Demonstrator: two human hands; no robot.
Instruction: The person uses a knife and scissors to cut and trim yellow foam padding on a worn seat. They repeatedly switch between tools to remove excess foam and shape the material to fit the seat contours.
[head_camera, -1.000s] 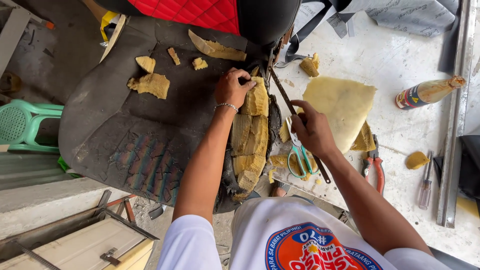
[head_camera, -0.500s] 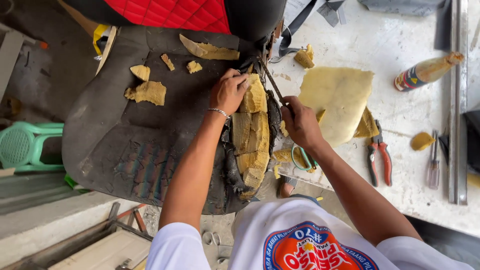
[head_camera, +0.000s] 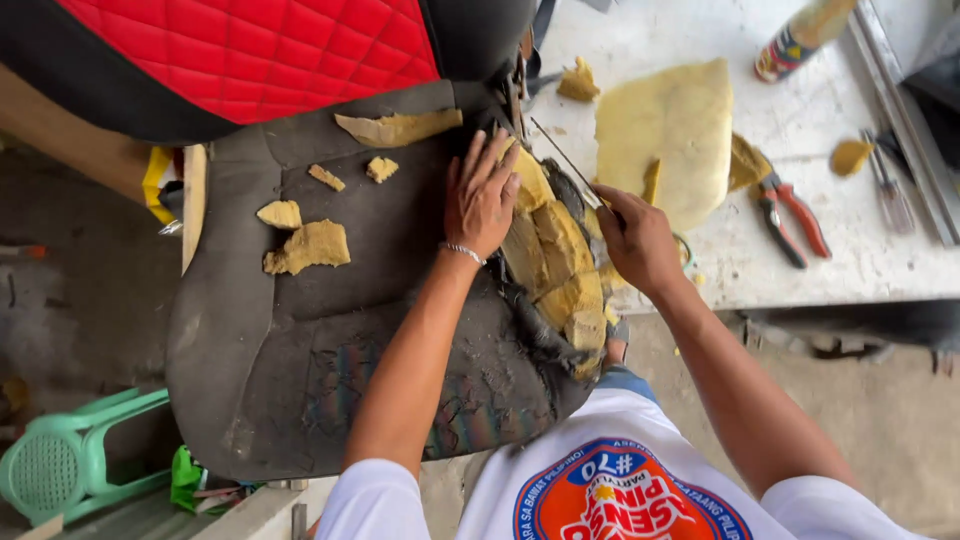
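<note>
Left hand (head_camera: 483, 195), fingers spread flat, presses foam bolster (head_camera: 552, 262) at frame centre; right hand (head_camera: 637, 240) grips thin blade (head_camera: 562, 160), angled up-left, just right of it.

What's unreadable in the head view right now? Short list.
- Thin tool: its handle end is hidden inside the right hand.
- Foam under the left hand: covered by palm.
- Bottle: top cut off by frame edge.
- Pliers: jaw tips hidden behind a foam scrap.
</note>
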